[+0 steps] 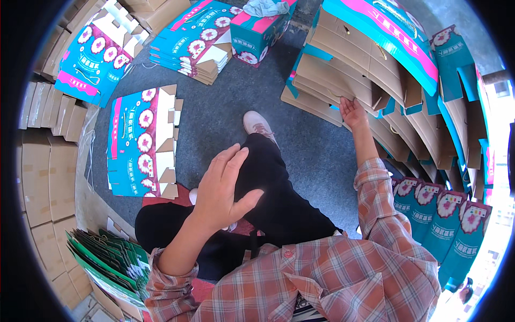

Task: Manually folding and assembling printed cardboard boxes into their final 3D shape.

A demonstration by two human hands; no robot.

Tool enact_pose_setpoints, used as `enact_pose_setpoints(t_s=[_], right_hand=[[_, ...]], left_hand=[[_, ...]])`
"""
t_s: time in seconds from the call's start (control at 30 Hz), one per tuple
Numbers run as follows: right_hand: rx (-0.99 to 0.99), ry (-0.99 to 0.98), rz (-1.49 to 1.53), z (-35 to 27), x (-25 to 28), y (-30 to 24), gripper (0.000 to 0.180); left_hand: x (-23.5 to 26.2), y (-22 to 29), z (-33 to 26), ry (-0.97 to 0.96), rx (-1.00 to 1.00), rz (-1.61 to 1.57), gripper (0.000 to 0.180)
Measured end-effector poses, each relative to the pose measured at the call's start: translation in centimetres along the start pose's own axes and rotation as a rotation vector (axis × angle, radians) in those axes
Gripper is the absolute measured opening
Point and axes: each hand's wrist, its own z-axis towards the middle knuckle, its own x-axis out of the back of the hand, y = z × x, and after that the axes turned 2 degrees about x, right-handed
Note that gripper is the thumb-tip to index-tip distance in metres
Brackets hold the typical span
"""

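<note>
My left hand (224, 185) hangs in the air over my lap, fingers stretched out and thumb spread, holding nothing. Off to the right, my right hand (352, 114) is palm up, its loosely bent fingers at the lower edge of a stack of part-folded cardboard boxes (335, 77). These show bare brown insides and teal and pink printed outsides. A pale cord handle (333, 95) sticks out of the cardboard close to my right fingertips; whether they touch it I cannot tell.
Flat printed cartons (131, 142) lie on the grey floor (209, 112) at the left, with another stack (196, 40) beyond. A closed teal box (257, 35) has a grey cloth (265, 7) on top. Brown cartons (45, 177) line the left side; green folded bags or cartons (110, 257) stand lower left.
</note>
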Motion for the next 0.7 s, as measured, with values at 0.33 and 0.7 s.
enact_pose_setpoints(t_s=[0.33, 0.7], right_hand=[[0.042, 0.004, 0.0, 1.1, 0.2, -0.5, 0.033], [-0.207, -0.393, -0.69, -6.1, 4.4, 6.9, 0.034]], left_hand=[[-0.2, -0.2, 0.3, -0.021, -0.007, 0.002, 0.067], [-0.7, 1.1, 0.5, -0.041, -0.01, -0.025, 0.068]])
